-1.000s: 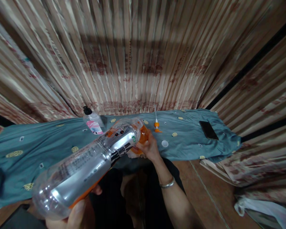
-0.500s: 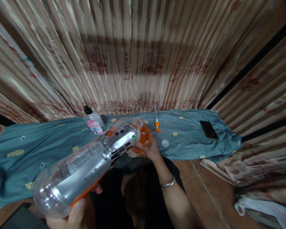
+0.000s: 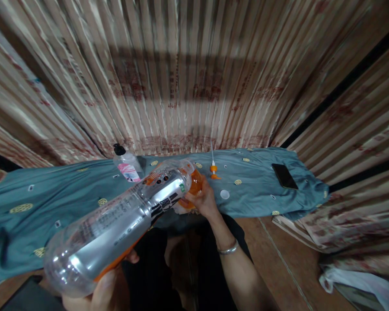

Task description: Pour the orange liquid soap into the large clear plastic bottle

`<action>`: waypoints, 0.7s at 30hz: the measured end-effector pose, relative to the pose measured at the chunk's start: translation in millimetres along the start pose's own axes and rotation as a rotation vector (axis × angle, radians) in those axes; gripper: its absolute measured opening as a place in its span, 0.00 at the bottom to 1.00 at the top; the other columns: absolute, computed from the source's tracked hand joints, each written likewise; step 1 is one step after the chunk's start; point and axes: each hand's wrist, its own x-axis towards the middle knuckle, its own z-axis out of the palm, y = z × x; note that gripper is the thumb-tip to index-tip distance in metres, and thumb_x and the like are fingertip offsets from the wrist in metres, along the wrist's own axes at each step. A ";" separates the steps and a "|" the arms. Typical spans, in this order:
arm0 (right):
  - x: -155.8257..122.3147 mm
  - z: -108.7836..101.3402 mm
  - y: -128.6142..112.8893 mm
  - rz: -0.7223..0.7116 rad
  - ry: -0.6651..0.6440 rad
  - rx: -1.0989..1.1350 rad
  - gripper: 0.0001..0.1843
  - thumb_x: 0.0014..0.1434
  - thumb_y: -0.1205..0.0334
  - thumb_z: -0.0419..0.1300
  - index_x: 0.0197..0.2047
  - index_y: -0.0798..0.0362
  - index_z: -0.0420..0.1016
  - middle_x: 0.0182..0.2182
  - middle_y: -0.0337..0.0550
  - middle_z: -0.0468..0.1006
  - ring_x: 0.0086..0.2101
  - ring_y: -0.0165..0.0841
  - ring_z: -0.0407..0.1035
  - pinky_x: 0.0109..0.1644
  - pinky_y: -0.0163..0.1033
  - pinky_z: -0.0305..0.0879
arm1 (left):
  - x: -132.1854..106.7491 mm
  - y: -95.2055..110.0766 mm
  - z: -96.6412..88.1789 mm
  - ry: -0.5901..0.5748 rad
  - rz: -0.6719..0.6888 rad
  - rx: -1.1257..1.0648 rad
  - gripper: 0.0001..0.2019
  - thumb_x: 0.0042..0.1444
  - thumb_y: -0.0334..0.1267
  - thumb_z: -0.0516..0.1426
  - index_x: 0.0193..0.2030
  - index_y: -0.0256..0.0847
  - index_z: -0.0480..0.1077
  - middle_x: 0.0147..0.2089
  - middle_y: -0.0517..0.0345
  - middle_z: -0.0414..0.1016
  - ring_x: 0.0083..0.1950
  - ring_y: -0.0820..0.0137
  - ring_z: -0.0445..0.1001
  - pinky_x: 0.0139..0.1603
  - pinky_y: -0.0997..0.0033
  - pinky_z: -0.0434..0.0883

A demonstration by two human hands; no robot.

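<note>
My left hand [image 3: 105, 287] grips a large clear plastic bottle [image 3: 116, 226] with a silver and orange label, near its base. The bottle is tilted, its neck pointing away to the right and resting over an orange bottle [image 3: 195, 182]. My right hand [image 3: 203, 198] is wrapped around that orange bottle, which is partly hidden behind the clear bottle's neck. Past my right hand, an orange pump head [image 3: 213, 169] with a white tube lies on the cloth. A small white round cap [image 3: 224, 194] lies close to my right hand.
A clear bottle with a black pump and pink label [image 3: 128, 166] stands at the back left. On the right lies a black phone [image 3: 284, 176]. A green pineapple-print cloth [image 3: 81, 190] covers the narrow table, with striped curtains [image 3: 188, 77] behind and beside it.
Almost nothing differs. The base of the clear bottle has shifted very slightly to the left; both hands keep their holds.
</note>
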 end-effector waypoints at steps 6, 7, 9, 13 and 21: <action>-0.4 1.9 -2.0 -0.010 0.030 0.023 0.36 0.47 0.50 0.81 0.57 0.45 0.77 0.48 0.44 0.92 0.48 0.47 0.88 0.53 0.49 0.87 | -3.2 2.2 1.3 -0.005 0.010 -0.001 0.31 0.41 0.45 0.78 0.55 0.48 0.85 0.41 0.58 0.82 0.27 0.67 0.71 0.23 0.65 0.72; -0.5 2.1 -2.2 -0.014 0.029 0.026 0.36 0.47 0.50 0.81 0.57 0.45 0.77 0.48 0.43 0.92 0.47 0.46 0.89 0.53 0.49 0.87 | -2.7 2.3 1.9 -0.005 0.016 0.002 0.30 0.40 0.46 0.78 0.54 0.48 0.85 0.41 0.58 0.83 0.27 0.68 0.70 0.23 0.66 0.72; -0.6 2.5 -2.6 -0.014 0.022 0.033 0.36 0.48 0.50 0.80 0.58 0.44 0.76 0.48 0.43 0.92 0.47 0.46 0.88 0.53 0.49 0.87 | -1.2 2.1 2.9 0.001 0.021 -0.001 0.30 0.39 0.47 0.79 0.52 0.47 0.85 0.40 0.58 0.82 0.27 0.67 0.71 0.22 0.66 0.72; -1.0 1.8 -4.4 0.000 0.021 0.054 0.36 0.47 0.50 0.80 0.57 0.45 0.76 0.49 0.43 0.92 0.48 0.46 0.89 0.54 0.49 0.87 | 0.5 0.5 2.5 0.002 0.013 -0.021 0.31 0.38 0.47 0.79 0.53 0.46 0.85 0.37 0.58 0.81 0.27 0.65 0.73 0.22 0.65 0.73; -0.1 0.4 -4.1 0.021 0.003 0.038 0.38 0.47 0.51 0.81 0.59 0.46 0.77 0.50 0.46 0.91 0.50 0.48 0.88 0.55 0.49 0.86 | 4.1 -2.4 -2.9 -0.020 0.043 -0.009 0.29 0.37 0.47 0.79 0.50 0.47 0.85 0.37 0.58 0.82 0.24 0.67 0.70 0.19 0.65 0.70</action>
